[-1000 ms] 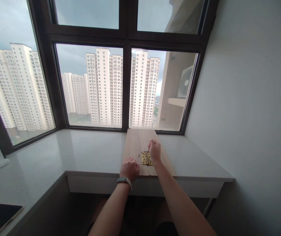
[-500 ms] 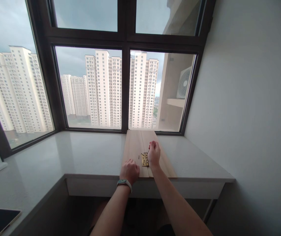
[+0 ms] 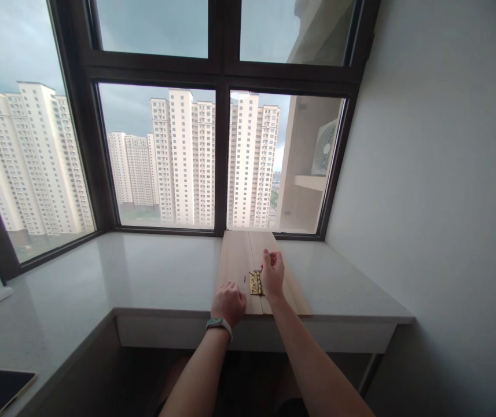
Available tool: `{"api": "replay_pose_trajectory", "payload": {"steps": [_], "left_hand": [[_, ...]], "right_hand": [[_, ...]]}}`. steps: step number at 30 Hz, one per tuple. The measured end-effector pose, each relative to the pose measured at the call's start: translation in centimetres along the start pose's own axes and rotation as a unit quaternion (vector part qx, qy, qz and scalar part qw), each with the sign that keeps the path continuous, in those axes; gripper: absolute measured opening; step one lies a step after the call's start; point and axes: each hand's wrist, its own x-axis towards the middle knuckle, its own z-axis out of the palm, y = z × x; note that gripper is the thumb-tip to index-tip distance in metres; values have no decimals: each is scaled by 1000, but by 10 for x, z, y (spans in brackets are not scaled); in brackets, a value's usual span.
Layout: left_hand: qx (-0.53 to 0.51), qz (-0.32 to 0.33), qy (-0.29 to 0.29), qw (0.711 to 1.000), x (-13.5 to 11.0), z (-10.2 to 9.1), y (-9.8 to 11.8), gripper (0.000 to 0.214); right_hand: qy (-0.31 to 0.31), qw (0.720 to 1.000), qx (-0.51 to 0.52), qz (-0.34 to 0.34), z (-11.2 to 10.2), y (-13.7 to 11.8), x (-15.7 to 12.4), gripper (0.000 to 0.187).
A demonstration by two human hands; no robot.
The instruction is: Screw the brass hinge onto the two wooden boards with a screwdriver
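Low in the middle, the left hand (image 3: 229, 302) rests fisted on the board (image 3: 241, 266) that runs toward the window, while the right hand (image 3: 272, 273) pinches something small over the gold hinge (image 3: 255, 282).

Right hand (image 3: 272, 272) now a touch farther from the table's near edge than half a second ago, fingers raised off the brass hinge (image 3: 255, 282), exposing more of it.

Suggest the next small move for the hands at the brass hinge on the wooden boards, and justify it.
Probably the right hand should lower its pinched fingertips onto the brass hinge, which lies across the seam of the two wooden boards. The left hand, a fist on the boards' near edge, seems to steady them. What the fingertips pinch is too small to tell.
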Motion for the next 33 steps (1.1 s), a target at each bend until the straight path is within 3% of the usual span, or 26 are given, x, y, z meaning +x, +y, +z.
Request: {"api": "replay_pose_trajectory", "payload": {"steps": [3,5,15,20,24,33], "left_hand": [[2,8,0,1000,0,-1,-1,26],[6,6,-2,1000,0,-1,-1,25],[0,21,13,1000,0,5,-4,26],[-11,18,4,1000,0,5,-4,27],[-7,12,11,1000,0,6,-4,27],[6,7,5,1000,1,3,-2,25]], "right_hand": [[75,996,-32,-26,-1,-4,-7,40],[82,996,-26,-27,-1,-5,-10,42],[-72,996,43,11,-3,3,7,40],[-105,990,78,45,-5,4,15,35],[-88,992,80,40,-9,0,7,25],[11,1000,19,-1,-11,-2,-5,47]]}}
